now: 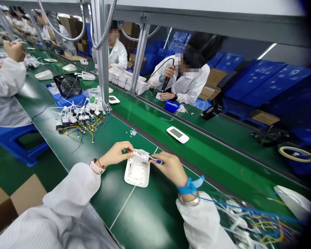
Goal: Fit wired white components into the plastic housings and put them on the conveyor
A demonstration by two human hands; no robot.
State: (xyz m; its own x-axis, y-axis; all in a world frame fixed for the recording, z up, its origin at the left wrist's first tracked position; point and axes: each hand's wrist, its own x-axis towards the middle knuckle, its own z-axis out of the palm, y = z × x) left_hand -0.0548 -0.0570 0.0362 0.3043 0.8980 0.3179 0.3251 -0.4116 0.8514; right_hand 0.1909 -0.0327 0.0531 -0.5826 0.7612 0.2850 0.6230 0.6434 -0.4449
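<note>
A white plastic housing [137,177] lies open on the green bench in front of me, its hollow inside facing up. Over its far end sits a small white cylindrical part [144,156] with thin white tubing [137,153]. My left hand [118,152] pinches the tubing from the left side. On the right, my right hand [171,167] grips a small blue-and-white part [158,161] between thumb and fingers, beside the cylinder. A blue wrist strap [189,186] is wrapped around my right wrist.
Pumps with coloured wires [80,119] pile up at left, near a black fan [68,85]. Small clear rings [133,132] lie beyond my hands. A white device [177,134] rests on the green belt. More wired parts [248,224] are at lower right. A co-worker [181,76] sits opposite.
</note>
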